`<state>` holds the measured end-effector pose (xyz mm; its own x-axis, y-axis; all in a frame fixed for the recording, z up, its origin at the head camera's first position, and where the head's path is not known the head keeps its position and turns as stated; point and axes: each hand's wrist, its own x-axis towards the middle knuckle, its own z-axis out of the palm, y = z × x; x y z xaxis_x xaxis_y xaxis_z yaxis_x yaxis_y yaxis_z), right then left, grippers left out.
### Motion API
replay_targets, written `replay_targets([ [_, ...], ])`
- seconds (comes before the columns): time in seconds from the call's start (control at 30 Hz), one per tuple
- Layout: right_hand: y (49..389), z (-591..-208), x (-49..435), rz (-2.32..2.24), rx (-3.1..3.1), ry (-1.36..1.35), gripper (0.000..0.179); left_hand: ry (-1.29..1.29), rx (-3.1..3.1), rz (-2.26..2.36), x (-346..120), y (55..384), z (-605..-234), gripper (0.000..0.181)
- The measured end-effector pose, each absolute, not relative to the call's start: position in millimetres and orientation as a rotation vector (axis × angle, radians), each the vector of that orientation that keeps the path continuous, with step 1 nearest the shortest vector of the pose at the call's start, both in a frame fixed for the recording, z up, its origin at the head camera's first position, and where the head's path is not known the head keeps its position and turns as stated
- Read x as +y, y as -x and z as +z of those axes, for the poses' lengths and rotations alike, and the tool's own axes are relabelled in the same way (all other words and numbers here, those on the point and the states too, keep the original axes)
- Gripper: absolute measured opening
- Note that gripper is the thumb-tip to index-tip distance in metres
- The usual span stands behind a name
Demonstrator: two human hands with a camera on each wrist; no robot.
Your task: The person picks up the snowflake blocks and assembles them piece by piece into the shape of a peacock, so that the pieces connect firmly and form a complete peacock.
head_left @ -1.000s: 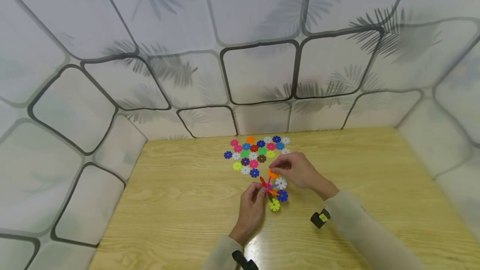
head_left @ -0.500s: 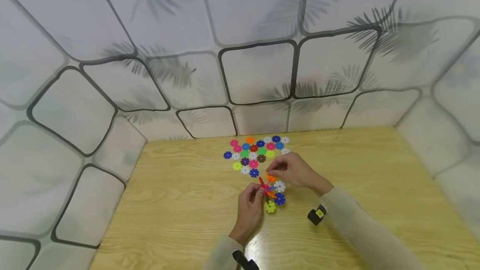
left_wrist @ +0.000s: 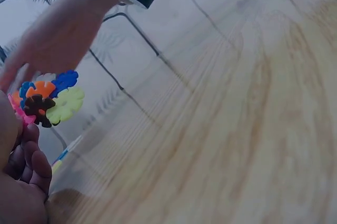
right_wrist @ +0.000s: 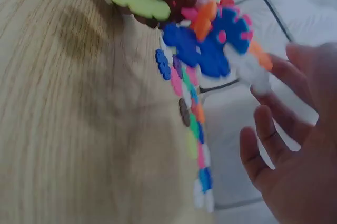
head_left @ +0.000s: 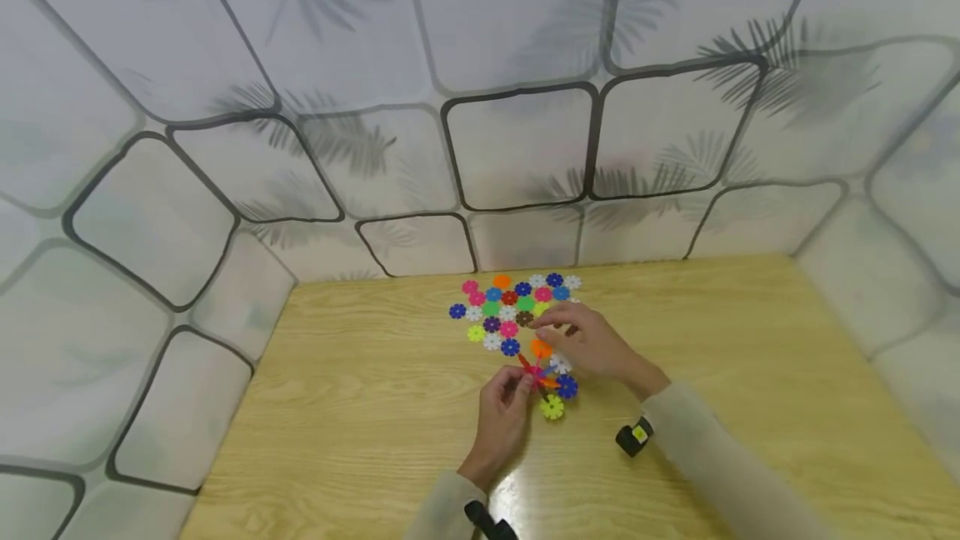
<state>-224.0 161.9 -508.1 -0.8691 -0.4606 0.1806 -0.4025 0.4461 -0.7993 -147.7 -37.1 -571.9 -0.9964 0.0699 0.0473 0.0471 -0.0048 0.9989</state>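
Observation:
My left hand [head_left: 504, 411] pinches the pink middle of a cluster of interlocking snowflake discs [head_left: 536, 376] between thumb and fingers. From that middle, discs stick out: an orange disc [head_left: 542, 348] at the top, a white one partly behind my right hand, a blue disc [head_left: 567, 387] and a yellow-green disc [head_left: 552, 407]. In the left wrist view a brown disc [left_wrist: 38, 109] shows on the cluster too. My right hand [head_left: 588, 346] is beside the orange disc, fingers spread and loosely bent. In the right wrist view the fingertips [right_wrist: 263, 116] are parted, close to the white disc [right_wrist: 247, 69].
Several loose snowflake discs in many colours lie flat behind the hands, among them a dark blue disc [head_left: 457, 311] and a green disc [head_left: 491, 307]. The wooden table [head_left: 360, 407] runs back to a patterned wall [head_left: 517, 144]. Both wrists carry black straps.
My right thumb and fingers have come off the orange disc and spread apart. The orange disc stays on the cluster, which tipped slightly down and back up in my left hand.

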Motion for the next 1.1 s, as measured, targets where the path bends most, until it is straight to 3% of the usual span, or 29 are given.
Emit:
replay_targets([
  [0.2, 216.9, -498.4, 149.1, -1.090, 2.616, 1.102, 0.024, -0.163, 2.151, 2.222, -36.8, 149.0, -575.1, 0.016],
  [0.53, 211.2, -489.2, 143.8, -1.009, 2.683, 1.163, 0.021, -0.160, 2.193, 2.285, -37.5, 148.7, -576.3, 0.015],
  [0.7, 220.4, -488.5, 143.7, -1.105, 2.646, 1.053, 0.023, -0.190, 2.221, 2.262, -39.1, 151.3, -576.9, 0.016],
  [0.87, 252.7, -488.0, 146.6, -1.357, 2.536, 0.815, 0.027, -0.191, 2.241, 2.252, -41.7, 153.0, -577.2, 0.021],
  [1.1, 284.1, -527.0, 142.2, -1.204, 2.487, 0.836, 0.019, -0.132, 2.137, 2.339, -40.6, 150.5, -573.8, 0.026],
])
